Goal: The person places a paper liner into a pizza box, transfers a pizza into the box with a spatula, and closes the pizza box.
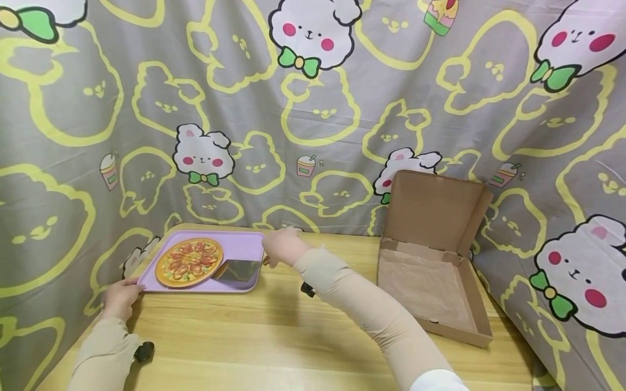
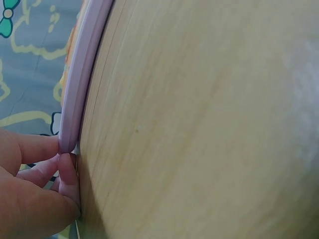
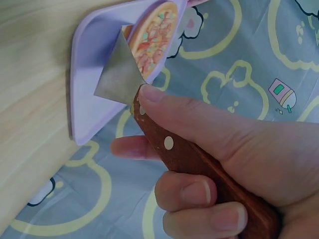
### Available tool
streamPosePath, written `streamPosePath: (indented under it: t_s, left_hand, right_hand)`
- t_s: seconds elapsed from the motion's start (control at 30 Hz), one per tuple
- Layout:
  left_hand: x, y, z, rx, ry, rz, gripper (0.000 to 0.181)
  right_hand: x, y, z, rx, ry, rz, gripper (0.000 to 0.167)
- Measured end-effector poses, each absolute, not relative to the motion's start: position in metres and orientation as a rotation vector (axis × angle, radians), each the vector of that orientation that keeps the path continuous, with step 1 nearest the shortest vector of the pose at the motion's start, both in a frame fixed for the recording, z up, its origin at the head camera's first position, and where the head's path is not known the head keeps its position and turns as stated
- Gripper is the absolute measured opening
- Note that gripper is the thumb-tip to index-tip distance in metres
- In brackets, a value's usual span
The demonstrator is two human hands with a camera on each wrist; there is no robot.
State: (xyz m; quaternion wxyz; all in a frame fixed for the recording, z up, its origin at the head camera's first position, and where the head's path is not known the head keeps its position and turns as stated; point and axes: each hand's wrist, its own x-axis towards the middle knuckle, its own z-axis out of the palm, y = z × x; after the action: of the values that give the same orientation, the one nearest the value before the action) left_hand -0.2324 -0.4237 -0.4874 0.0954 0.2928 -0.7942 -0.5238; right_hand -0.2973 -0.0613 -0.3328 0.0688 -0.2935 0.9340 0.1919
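Observation:
A toy-like pizza (image 1: 189, 262) lies on the left part of a lilac tray (image 1: 243, 243). My left hand (image 1: 121, 297) pinches the tray's near left corner; in the left wrist view the fingers (image 2: 37, 149) meet at the lilac rim. My right hand (image 1: 286, 247) grips the brown wooden handle (image 3: 192, 159) of a metal spatula, thumb laid along the top. The spatula's flat blade (image 1: 238, 270) is over the tray's right part, its front edge close to the pizza's right side. Whether the edge is under the crust I cannot tell.
An open cardboard pizza box (image 1: 425, 282) stands at the right of the wooden table (image 1: 235, 336), its lid (image 1: 435, 212) raised against the curtain. A patterned grey curtain (image 1: 332, 206) hangs behind the table and along both sides.

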Motion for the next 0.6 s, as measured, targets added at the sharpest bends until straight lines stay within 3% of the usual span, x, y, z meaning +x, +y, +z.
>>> streamPosePath:
  t_s: [0.2,0.6]
  left_hand:
    - [-0.231,-0.424,-0.488,0.857,-2.358,-1.535,0.045]
    - [-0.231,-0.425,-0.491,0.870,-2.349,-1.525,0.045]
  right_hand:
    - [-0.298,-0.069,-0.330,-0.906,2.800,0.608,0.014]
    - [-0.298,-0.073,-0.322,-0.925,2.776,0.672,0.016]
